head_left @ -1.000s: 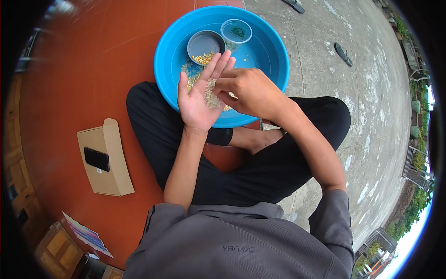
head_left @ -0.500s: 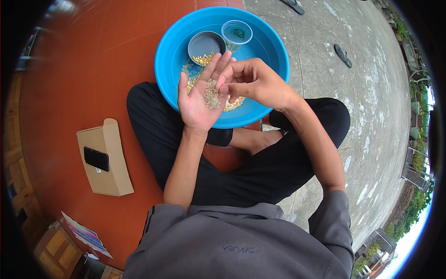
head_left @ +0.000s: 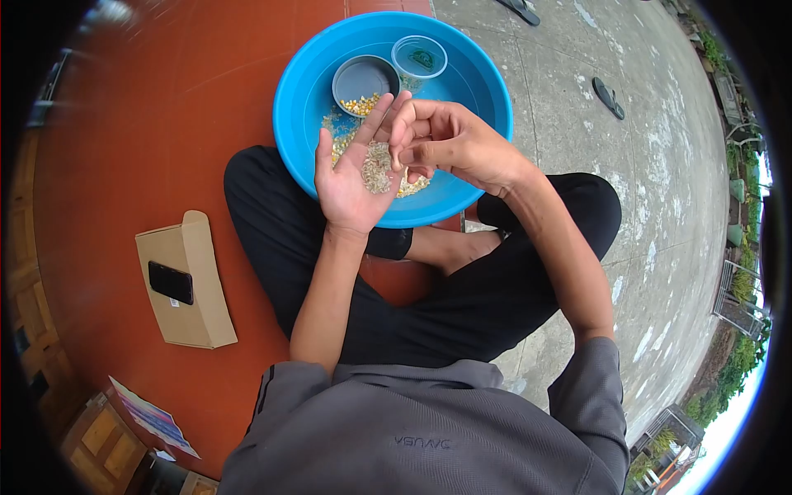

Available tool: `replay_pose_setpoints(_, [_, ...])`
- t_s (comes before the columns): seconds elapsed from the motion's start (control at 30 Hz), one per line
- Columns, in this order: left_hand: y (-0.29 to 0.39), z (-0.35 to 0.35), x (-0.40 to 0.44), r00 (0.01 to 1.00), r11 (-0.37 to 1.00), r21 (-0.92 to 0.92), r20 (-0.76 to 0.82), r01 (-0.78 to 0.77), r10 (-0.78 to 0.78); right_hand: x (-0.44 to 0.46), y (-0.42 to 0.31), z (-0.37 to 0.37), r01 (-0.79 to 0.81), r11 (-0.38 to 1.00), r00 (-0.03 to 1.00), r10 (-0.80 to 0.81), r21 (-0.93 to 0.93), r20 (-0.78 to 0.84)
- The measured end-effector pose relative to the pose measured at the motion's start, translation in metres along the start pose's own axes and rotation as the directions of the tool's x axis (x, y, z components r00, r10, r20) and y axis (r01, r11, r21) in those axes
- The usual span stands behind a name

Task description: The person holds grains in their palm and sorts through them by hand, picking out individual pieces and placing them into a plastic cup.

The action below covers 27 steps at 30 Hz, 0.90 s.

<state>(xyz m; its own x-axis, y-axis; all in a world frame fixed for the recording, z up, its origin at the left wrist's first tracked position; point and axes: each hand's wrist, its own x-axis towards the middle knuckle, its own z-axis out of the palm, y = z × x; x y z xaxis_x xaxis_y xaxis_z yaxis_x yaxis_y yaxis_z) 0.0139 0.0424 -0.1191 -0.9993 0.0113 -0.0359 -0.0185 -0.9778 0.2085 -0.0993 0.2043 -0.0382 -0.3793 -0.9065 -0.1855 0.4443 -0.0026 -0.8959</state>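
Note:
My left hand (head_left: 351,194) is held palm up over the blue basin (head_left: 289,124), fingers stretched out. A small heap of pale, rice-like grains (head_left: 377,167) lies on its palm. Just to the right, my right hand (head_left: 462,148) pinches thumb and forefinger together above the heap; whatever is between the tips is too small to make out. Inside the basin, a grey round bowl (head_left: 363,76) contains yellow corn kernels (head_left: 360,106). Beside it stands a clear plastic cup (head_left: 419,59) with something green at its bottom. More pale and yellow grains (head_left: 412,186) lie on the basin floor, partly hidden by my hands.
The basin rests in front of my crossed legs (head_left: 280,223). On the red floor (head_left: 165,148) to the left, a cardboard box (head_left: 191,256) has a black phone (head_left: 171,282) on it. Slippers (head_left: 609,97) lie on the grey concrete (head_left: 660,206) at right.
My right hand's fingertips have lifted slightly and shifted a little off the grains, thumb and forefinger now pinched. My left hand stays nearly still.

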Motion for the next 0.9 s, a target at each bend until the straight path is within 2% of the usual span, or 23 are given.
replay_pose_setpoints(0.1, [-0.001, 0.003, 0.000, 1.000, 1.000, 0.017, -0.004, -0.009, 0.009, 0.000, 0.000, -0.002, -0.012, 1.000, 1.000, 0.011, -0.021, -0.014])
replay_pose_setpoints(0.2, [-0.002, 0.005, 0.001, 1.000, 0.999, -0.049, -0.018, -0.022, 0.022, -0.002, -0.010, -0.002, -0.023, 0.988, 0.995, 0.007, -0.156, -0.100])
replay_pose_setpoints(0.27, [0.000, 0.008, 0.001, 1.000, 0.991, -0.128, -0.011, -0.024, 0.023, 0.000, -0.030, -0.011, -0.005, 0.893, 0.975, -0.096, -0.450, -0.202])
replay_pose_setpoints(0.33, [0.000, 0.008, 0.000, 0.999, 0.984, -0.177, 0.027, -0.026, 0.031, 0.005, -0.052, -0.024, -0.020, 0.741, 0.929, -0.234, -0.672, -0.285])
replay_pose_setpoints(0.43, [-0.001, 0.005, 0.000, 0.999, 0.988, -0.154, 0.029, -0.026, 0.031, 0.031, -0.072, -0.055, -0.032, 0.503, 0.886, -0.387, -0.864, -0.258])
replay_pose_setpoints(0.47, [-0.001, 0.005, 0.000, 0.999, 0.984, -0.174, 0.029, -0.026, 0.032, 0.037, -0.079, -0.061, -0.101, 0.380, 0.893, -0.374, -0.920, -0.253])
replay_pose_setpoints(0.57, [-0.002, 0.005, 0.002, 0.999, 0.980, -0.198, 0.029, -0.030, 0.036, 0.061, -0.061, -0.108, -0.015, 0.019, 0.907, -0.420, -1.000, -0.021])
replay_pose_setpoints(0.6, [-0.001, 0.006, 0.003, 0.999, 0.983, -0.180, 0.032, -0.038, 0.044, 0.067, -0.053, -0.112, -0.020, -0.065, 0.895, -0.447, -0.998, 0.011])
replay_pose_setpoints(0.7, [0.003, 0.007, 0.002, 0.997, 0.988, -0.134, -0.005, -0.071, 0.071, 0.070, -0.038, -0.116, -0.194, -0.024, 0.913, -0.369, -0.981, -0.172])
replay_pose_setpoints(0.8, [0.003, 0.006, 0.002, 0.996, 0.989, -0.119, -0.019, -0.084, 0.082, 0.061, -0.039, -0.092, -0.131, -0.046, 0.922, -0.373, -0.990, -0.105])
replay_pose_setpoints(0.9, [0.002, 0.005, 0.004, 0.997, 0.991, -0.110, -0.034, -0.072, 0.068, 0.051, -0.023, -0.072, 0.157, 0.023, 0.886, -0.445, -0.987, 0.130])
